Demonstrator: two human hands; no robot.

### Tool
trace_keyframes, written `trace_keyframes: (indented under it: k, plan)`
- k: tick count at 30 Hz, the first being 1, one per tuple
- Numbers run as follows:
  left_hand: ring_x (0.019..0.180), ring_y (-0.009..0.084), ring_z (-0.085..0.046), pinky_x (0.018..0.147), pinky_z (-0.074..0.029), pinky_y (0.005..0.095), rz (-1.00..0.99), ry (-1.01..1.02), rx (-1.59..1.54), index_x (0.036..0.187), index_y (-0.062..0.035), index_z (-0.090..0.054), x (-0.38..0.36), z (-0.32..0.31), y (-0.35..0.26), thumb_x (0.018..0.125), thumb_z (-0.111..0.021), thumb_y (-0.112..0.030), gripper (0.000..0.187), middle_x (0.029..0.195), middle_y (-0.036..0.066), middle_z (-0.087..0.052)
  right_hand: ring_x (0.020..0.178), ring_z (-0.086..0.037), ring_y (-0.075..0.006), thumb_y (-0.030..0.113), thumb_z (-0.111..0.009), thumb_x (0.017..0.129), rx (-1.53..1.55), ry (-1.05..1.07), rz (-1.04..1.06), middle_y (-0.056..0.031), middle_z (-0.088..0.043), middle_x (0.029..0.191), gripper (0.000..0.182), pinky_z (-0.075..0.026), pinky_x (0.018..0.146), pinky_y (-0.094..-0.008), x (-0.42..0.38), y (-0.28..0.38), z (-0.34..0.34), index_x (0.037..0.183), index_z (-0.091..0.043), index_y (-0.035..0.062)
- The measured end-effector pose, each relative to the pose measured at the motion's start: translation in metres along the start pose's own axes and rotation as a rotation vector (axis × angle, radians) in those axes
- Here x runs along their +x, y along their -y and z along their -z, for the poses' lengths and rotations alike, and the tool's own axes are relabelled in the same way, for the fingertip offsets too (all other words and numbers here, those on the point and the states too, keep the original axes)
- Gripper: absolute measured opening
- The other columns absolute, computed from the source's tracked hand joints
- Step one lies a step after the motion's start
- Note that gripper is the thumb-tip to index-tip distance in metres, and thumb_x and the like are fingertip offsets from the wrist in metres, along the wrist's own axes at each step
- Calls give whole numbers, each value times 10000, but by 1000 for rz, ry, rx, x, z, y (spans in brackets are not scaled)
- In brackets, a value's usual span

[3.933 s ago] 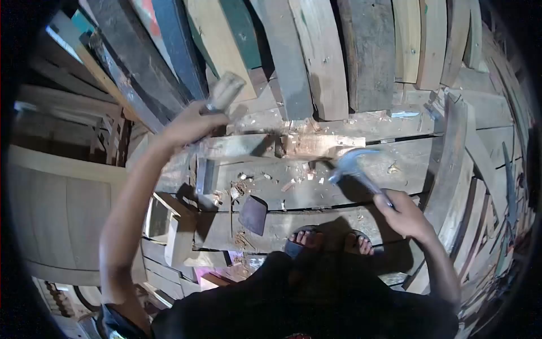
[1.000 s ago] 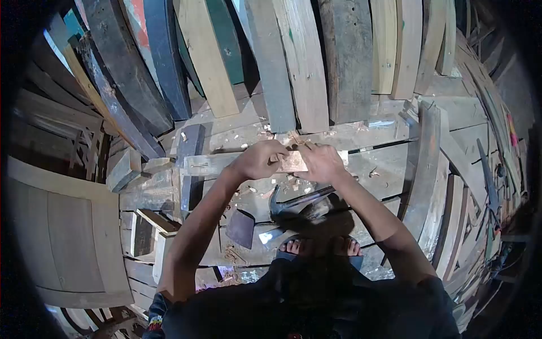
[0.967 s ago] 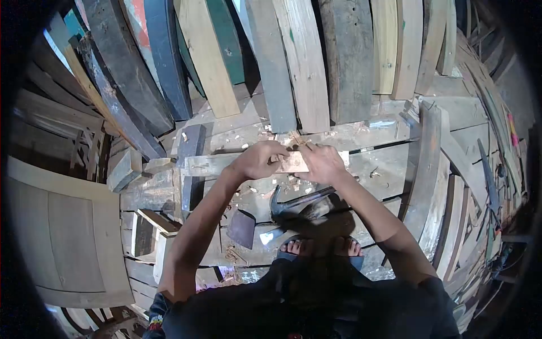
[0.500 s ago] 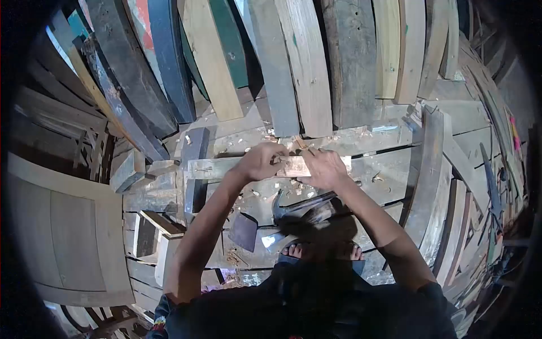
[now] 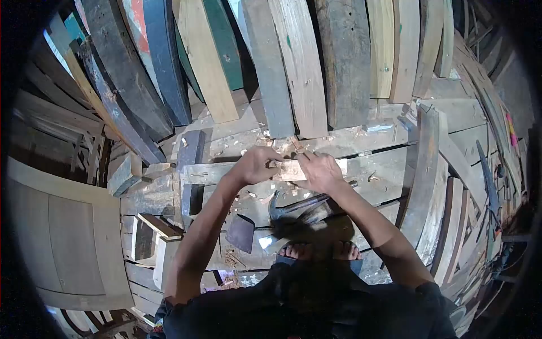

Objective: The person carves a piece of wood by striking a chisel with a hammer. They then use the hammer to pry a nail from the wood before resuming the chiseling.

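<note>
A narrow wooden board [image 5: 210, 173] lies crosswise in front of me, with a pale, freshly cut face [image 5: 291, 170] between my hands. My left hand [image 5: 255, 166] rests at the board with its fingers curled into a pinch; whatever is in them is too small to make out. My right hand [image 5: 320, 171] spans the board's right part, thumb at the near side and fingers over the far side. A claw hammer [image 5: 293, 207] lies on the floor just nearer to me. A thin brown piece [image 5: 296, 143] shows beyond the right fingers.
Upright planks [image 5: 297, 68] line the far side. A dark wood block [image 5: 193, 169] lies under the board's left end. Wood chips, a dark flat blade-like piece [image 5: 241, 233] and small wooden frames [image 5: 152, 234] lie on the slatted floor. A handsaw-like tool [image 5: 490, 181] leans at right.
The view has shifted slightly. Both hands stay at the board in nearly the same pose, with the right fingers slightly repositioned on it.
</note>
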State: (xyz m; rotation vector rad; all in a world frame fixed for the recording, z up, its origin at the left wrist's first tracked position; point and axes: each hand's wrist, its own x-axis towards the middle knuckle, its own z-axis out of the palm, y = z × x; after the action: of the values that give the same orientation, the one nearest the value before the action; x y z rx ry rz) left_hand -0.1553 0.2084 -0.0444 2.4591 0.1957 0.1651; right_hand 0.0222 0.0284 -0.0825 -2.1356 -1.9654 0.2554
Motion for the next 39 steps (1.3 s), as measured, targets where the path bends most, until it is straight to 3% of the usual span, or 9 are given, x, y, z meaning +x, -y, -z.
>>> trace_keyframes:
  k: [9, 15, 19, 23, 24, 28, 31, 34, 39]
  plan:
    - [903, 174, -710, 847, -563, 338, 132, -56, -317, 1012, 39, -758, -5, -11, 14, 854, -773, -53, 184, 942, 145, -768, 866, -737, -366, 503, -809, 763, 31, 18, -17, -209, -704, 1149, 649, -598, 775, -446, 4, -3, 4, 1164, -602, 36]
    - [742, 145, -689, 659, -543, 329, 140, -234, -275, 869, 28, -752, 2, -12, 14, 866, -787, -103, 135, 797, 147, -750, 874, -739, -370, 507, -807, 757, 42, 47, -4, -210, -732, 1001, 676, -597, 792, -451, 14, -10, 3, 1195, -613, 30]
    - [734, 130, -637, 709, -529, 312, 174, -289, -202, 901, 36, -729, 6, -9, -3, 891, -787, -115, 163, 790, 123, -717, 957, -726, -359, 519, -791, 762, 110, 163, -31, -199, -734, 980, 696, -570, 859, -453, 15, -13, 10, 1226, -605, 36]
    - [968, 289, -680, 869, -532, 402, -55, -217, 13, 1017, 8, -719, 11, -25, -13, 818, -833, -173, 293, 1014, 181, -708, 1032, -685, -398, 497, -809, 764, 228, 196, -60, -192, -713, 1001, 711, -530, 928, -469, 9, -10, 19, 1264, -573, 50]
    - [1091, 361, -647, 943, -511, 447, -9, -130, -24, 1050, -9, -723, 9, -32, -13, 827, -818, -171, 291, 1103, 190, -690, 1042, -673, -410, 485, -846, 737, 217, -46, 66, -196, -700, 1035, 742, -529, 930, -474, 5, -11, 13, 1276, -583, 49]
    - [1083, 365, -654, 955, -512, 434, 6, -263, -37, 1039, -20, -734, 2, -52, -15, 855, -769, -105, 206, 1102, 166, -699, 1009, -698, -359, 480, -885, 715, 432, -171, 72, -204, -717, 1069, 712, -542, 910, -454, -7, -41, 12, 1231, -658, 45]
    - [1052, 359, -657, 944, -521, 438, -32, -351, 23, 1008, -17, -738, 2, -62, -10, 838, -738, -92, 187, 1091, 155, -697, 938, -717, -266, 420, -845, 813, 876, -253, -273, -168, -741, 1015, 564, -546, 855, -392, -13, -74, 24, 1176, -692, 16]
    - [979, 383, -672, 849, -534, 461, 105, -377, -12, 996, -18, -695, 9, -60, -14, 866, -713, -86, 148, 1035, 194, -697, 820, -669, -133, 307, -771, 930, 903, -452, -539, -99, -728, 902, 403, -530, 782, -303, -20, -106, 40, 1099, -683, -48]
    - [878, 406, -683, 778, -543, 469, 229, -462, 10, 1021, 3, -665, 18, -49, -30, 929, -713, -183, 213, 974, 211, -699, 913, -703, -208, 282, -764, 920, 776, -437, -566, -140, -752, 986, 372, -539, 845, -356, -33, -135, 18, 1102, -718, -39]
